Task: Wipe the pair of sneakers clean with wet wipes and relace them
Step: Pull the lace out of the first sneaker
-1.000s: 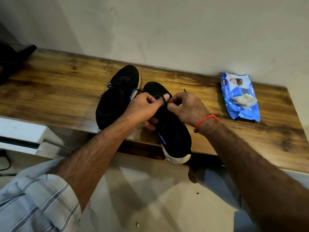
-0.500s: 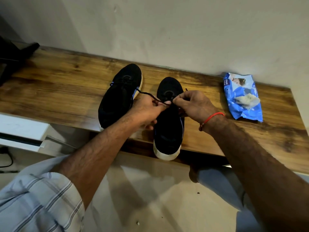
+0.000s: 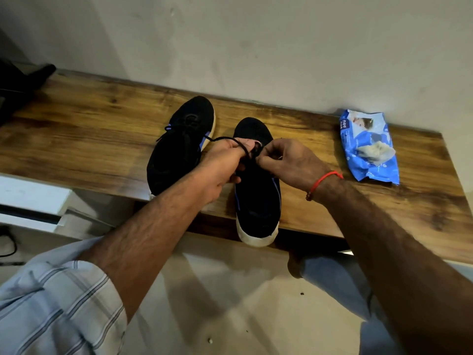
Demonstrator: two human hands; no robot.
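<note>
Surface: wooden, against a pale wall.
Left hand: grip pinched on black lace.
Right hand: grip pinching lace over right sneaker.
Left sneaker: just left of hands.
Wipes pack: right of hands.

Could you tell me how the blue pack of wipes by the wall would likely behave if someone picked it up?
The pack of wipes looks crumpled and sagging, so it is probably soft and floppy. Its glossy film may be slippery. It lies flat on the shelf, so it is unlikely to roll.
</note>
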